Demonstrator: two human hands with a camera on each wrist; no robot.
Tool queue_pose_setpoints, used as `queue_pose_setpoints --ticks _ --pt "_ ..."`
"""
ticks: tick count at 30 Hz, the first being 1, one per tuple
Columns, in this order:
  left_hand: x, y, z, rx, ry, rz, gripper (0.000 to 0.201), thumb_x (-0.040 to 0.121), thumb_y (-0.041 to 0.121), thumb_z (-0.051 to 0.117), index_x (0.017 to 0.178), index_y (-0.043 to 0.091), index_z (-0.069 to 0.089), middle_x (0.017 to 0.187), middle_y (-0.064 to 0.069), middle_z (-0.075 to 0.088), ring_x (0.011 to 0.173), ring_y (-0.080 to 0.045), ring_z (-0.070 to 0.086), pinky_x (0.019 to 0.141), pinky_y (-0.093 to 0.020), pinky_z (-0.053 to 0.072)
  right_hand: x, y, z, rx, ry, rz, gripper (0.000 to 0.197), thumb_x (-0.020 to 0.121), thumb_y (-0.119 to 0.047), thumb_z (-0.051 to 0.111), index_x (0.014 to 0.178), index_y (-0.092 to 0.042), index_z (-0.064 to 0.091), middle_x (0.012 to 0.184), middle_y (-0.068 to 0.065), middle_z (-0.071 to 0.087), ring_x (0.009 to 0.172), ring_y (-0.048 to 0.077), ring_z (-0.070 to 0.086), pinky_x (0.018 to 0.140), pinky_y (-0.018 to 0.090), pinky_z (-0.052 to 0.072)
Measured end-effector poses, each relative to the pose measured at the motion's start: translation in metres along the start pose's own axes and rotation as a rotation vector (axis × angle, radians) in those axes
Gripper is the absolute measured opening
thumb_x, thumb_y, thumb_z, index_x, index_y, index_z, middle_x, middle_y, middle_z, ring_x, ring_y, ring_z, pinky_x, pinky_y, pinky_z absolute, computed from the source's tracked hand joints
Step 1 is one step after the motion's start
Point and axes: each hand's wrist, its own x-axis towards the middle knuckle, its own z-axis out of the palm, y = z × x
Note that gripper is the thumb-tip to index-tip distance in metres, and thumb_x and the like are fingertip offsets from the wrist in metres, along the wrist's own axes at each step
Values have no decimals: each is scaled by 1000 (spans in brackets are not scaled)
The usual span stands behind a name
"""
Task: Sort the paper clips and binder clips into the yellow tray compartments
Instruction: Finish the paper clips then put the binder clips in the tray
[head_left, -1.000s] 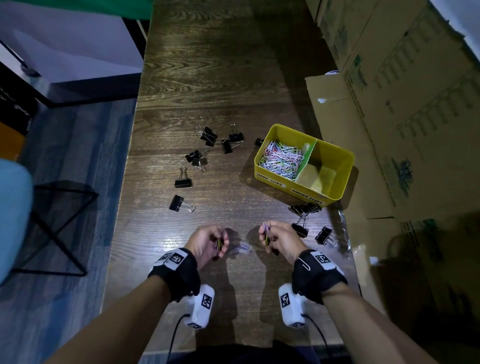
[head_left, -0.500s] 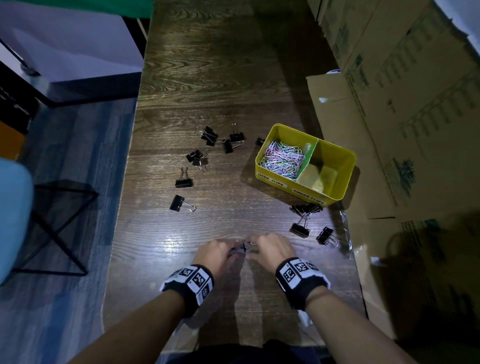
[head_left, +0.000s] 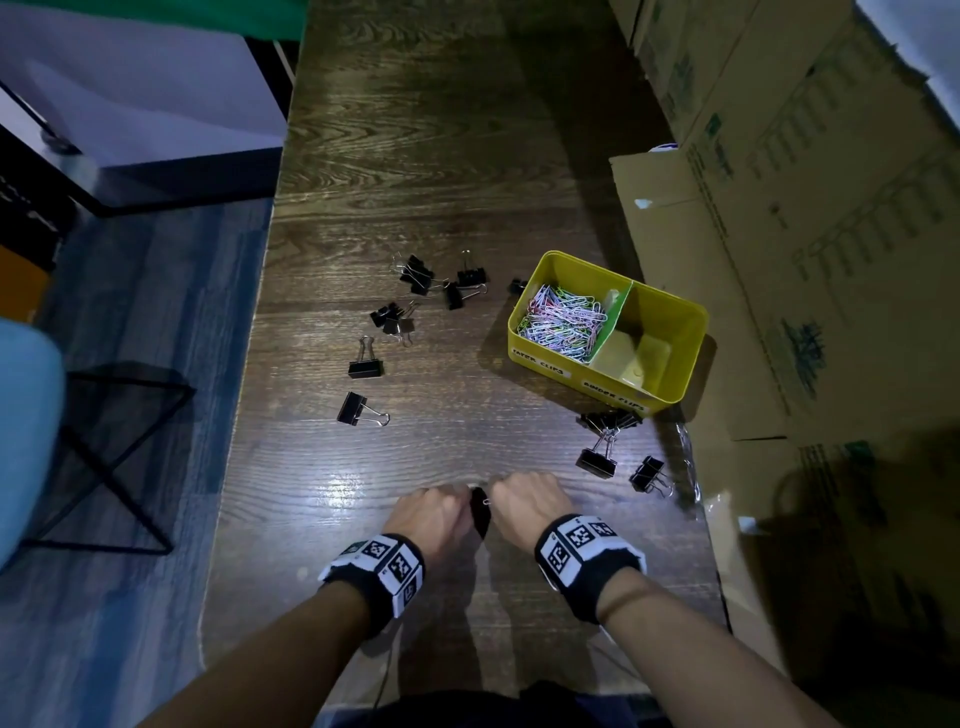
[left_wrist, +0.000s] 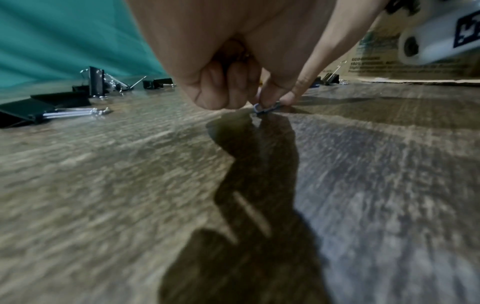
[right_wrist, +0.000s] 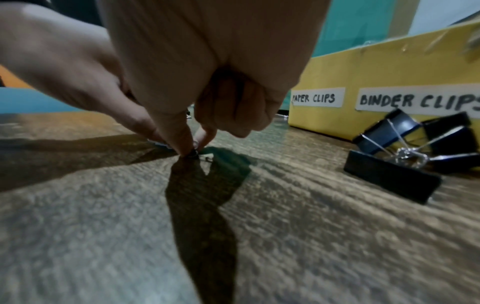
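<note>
Paper clip (left_wrist: 266, 108) flat on desk (head_left: 467, 156), so left hand (head_left: 431, 519) and right hand (head_left: 527, 506) both pinch with fingertips to lift it; yellow tray (head_left: 675, 384) near for drop.

Left hand (left_wrist: 233, 61) pinching blue paper clip (left_wrist: 265, 108) on wooden table (left_wrist: 103, 185); black binder clips (left_wrist: 39, 109) behind.

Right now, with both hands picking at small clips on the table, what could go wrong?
1. The paper clip lies flat under the left hand fingertips; it may slip away.
2. Carrying clips to the yellow tray, the right hand could knock the binder clips piled before it.
</note>
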Motion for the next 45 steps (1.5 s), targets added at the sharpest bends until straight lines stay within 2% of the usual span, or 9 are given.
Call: queue_pose_setpoints --ticks 7,13,18,23,28,35,39,42,45 --pt "5 -9 -11 -242 -35 -193 7 89 26 48 87 21 52 84 -7 65 77 -25 58 68 -29 43 4 -6 20 -26 5 29 27 94 -11 39 115 -1 51 103 14 68 93 30 66 72 36 46" --pt "28 -18 -29 -1363 -163 -674 18 76 16 35 60 22 31 46 5 24 37 -8 17 41 -8 12 -5 13 15 303 68 86 25 98 -25 39 109 -7 53 95 12 64 84 28 62 70 35 48" --pt "45 -7 -73 -1617 -186 -462 12 74 25 30 62 21 30 54 5 22 46 -11 15 46 -24 6 -23 44 -30 871 248 158 19 99 -25 35 88 -14 46 73 1 50 62 22 49 59 33 39" --pt "95 35 -134 -1543 -182 -232 24 85 25 29 65 18 42 54 3 34 46 -11 25 44 -23 15 -24 82 -93 1240 502 206 24 98 -28 30 80 -22 45 71 -7 42 66 12 41 69 34 33" --pt "147 91 -175 -1384 -28 -148 25 90 15 38 75 9 57 55 -1 53 46 -14 48 46 -22 35 8 112 -141 1058 584 346 26 93 -32 38 70 -23 46 72 -1 50 77 23 48 70 31 31" --pt "175 96 -166 -972 6 -88 35 92 30 51 106 1 65 96 -16 66 84 -28 60 80 -35 46 35 125 -150 798 344 391 34 94 -27 46 123 -13 58 119 17 63 110 31 58 90 30 43" --pt "173 73 -170 -1121 202 -54 17 93 14 53 84 10 67 81 -8 65 69 -11 61 59 -22 53 22 130 -140 865 402 296 45 94 -28 54 138 -19 47 140 2 51 132 21 43 109 31 32" --pt "189 39 -167 -1017 353 -85 23 91 14 53 73 20 67 75 -8 67 65 -17 62 52 -28 52 8 131 -130 977 546 281 41 89 -24 63 129 -18 56 129 -1 60 123 14 53 109 37 38" --pt "205 20 -165 -655 379 -77 20 91 22 49 92 22 69 94 -13 71 82 -27 66 74 -35 55 -19 126 -123 1194 503 203 26 88 -20 65 113 -16 66 95 0 73 84 11 69 83 36 57"
